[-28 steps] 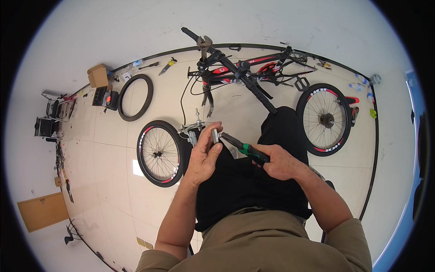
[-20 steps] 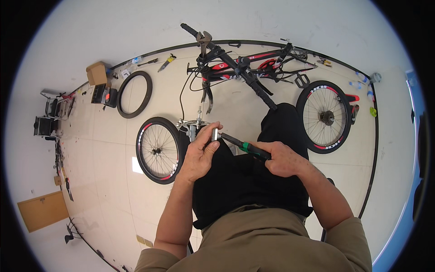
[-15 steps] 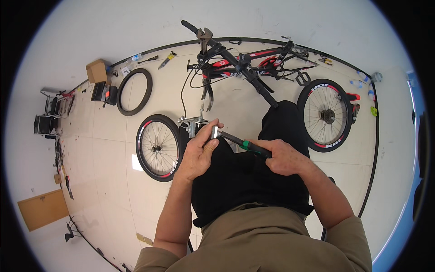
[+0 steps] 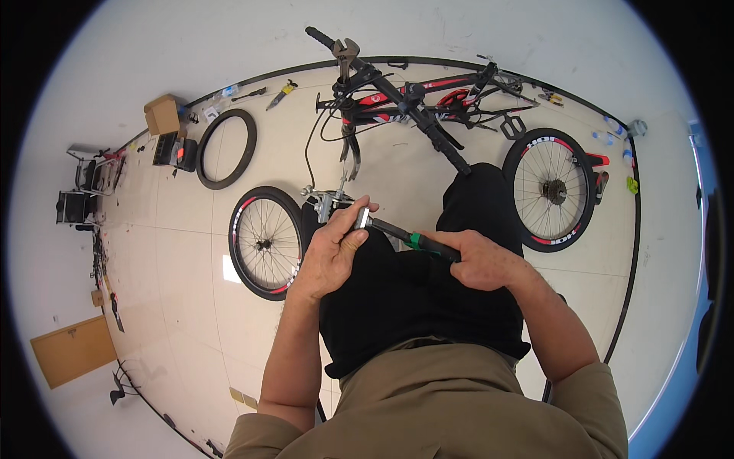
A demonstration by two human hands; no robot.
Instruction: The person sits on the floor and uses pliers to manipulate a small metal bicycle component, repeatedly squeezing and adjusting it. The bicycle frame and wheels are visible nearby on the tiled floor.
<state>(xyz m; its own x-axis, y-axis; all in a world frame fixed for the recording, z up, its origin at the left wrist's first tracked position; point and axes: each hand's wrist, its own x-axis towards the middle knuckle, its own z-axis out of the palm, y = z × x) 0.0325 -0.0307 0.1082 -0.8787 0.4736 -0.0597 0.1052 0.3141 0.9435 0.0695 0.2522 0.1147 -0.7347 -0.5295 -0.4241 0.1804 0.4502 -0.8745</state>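
Note:
My left hand [image 4: 333, 249] is closed, its thumb and fingers pinching a small silver metal block [image 4: 362, 219]. Wrapped around the black end of a black-and-green handled tool [image 4: 415, 240] is my right hand [image 4: 489, 260]. The tool's far end meets the silver block; the contact itself is too small to make out. Just beyond my left fingertips lies a silver metal bracket-like part [image 4: 324, 206], close to a black cable running down from the handlebar [image 4: 413, 111]. Both hands are over my black-trousered lap.
A black-and-red bicycle frame [image 4: 375, 117] lies ahead, an adjustable wrench [image 4: 345, 55] near its handlebar. One wheel [image 4: 266, 243] stands left, another [image 4: 549, 191] right. A loose tyre [image 4: 227, 149], an open cardboard box [image 4: 162, 115] and a yellow-handled tool [image 4: 282, 95] are farther left.
The hands keep their grip on the block and tool, with hardly any movement. The whole view has shifted very slightly.

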